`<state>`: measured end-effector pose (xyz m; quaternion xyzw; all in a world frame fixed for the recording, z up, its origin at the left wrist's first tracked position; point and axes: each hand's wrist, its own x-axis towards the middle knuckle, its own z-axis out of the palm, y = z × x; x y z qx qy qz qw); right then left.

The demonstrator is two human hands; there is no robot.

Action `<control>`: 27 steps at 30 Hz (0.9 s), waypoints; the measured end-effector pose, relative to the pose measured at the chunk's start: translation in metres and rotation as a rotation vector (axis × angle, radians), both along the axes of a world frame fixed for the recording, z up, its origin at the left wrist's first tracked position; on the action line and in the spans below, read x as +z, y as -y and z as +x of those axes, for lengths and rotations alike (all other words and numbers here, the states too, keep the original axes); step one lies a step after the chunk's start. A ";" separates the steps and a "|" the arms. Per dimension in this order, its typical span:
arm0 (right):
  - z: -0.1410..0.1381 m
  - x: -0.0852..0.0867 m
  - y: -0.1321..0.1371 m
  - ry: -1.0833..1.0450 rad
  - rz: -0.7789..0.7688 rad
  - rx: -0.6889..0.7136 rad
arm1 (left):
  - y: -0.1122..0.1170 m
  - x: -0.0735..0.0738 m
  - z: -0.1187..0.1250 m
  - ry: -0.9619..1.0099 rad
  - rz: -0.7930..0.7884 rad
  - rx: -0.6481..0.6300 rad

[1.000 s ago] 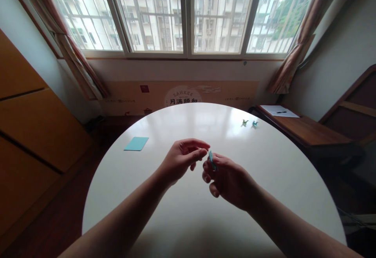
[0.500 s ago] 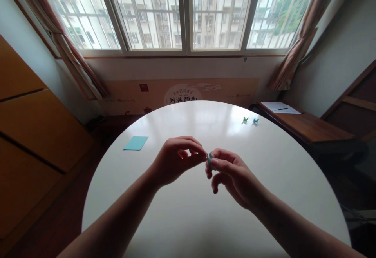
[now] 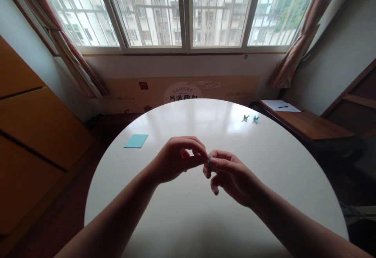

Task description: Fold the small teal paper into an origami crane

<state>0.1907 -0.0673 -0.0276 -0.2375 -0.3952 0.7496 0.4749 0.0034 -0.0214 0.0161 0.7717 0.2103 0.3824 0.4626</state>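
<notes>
Over the middle of the white round table (image 3: 176, 218), a small folded piece of teal paper (image 3: 209, 160) is pinched between thumb and fingers of my right hand (image 3: 230, 171). Much of the paper is hidden by the fingertips. My left hand (image 3: 185, 156) meets it from the left, thumb and forefinger pressed together at the paper's edge. Toward the back right of the table stand a green paper crane (image 3: 246, 118) and a blue paper crane (image 3: 256, 119). A flat light-blue square of paper (image 3: 136, 141) lies at the left, apart from both hands.
Beyond the table are a printed cardboard panel (image 3: 123, 89) and a barred window (image 3: 217, 15). A wooden side table (image 3: 320, 124) at the right carries a white sheet (image 3: 276, 106) with a pen on it. Wooden cabinets (image 3: 26, 117) stand at the left.
My hands have drawn slightly closer together, and less of the teal paper shows between the fingers. The view has shifted a little; the cranes and paper square stay in place.
</notes>
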 end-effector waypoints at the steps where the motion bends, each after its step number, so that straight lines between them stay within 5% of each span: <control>1: 0.000 -0.001 0.000 -0.019 -0.013 0.021 | 0.000 0.000 0.000 0.002 -0.005 0.002; 27: -0.001 -0.006 -0.001 -0.169 -0.128 0.115 | 0.002 0.002 0.000 -0.064 0.129 0.026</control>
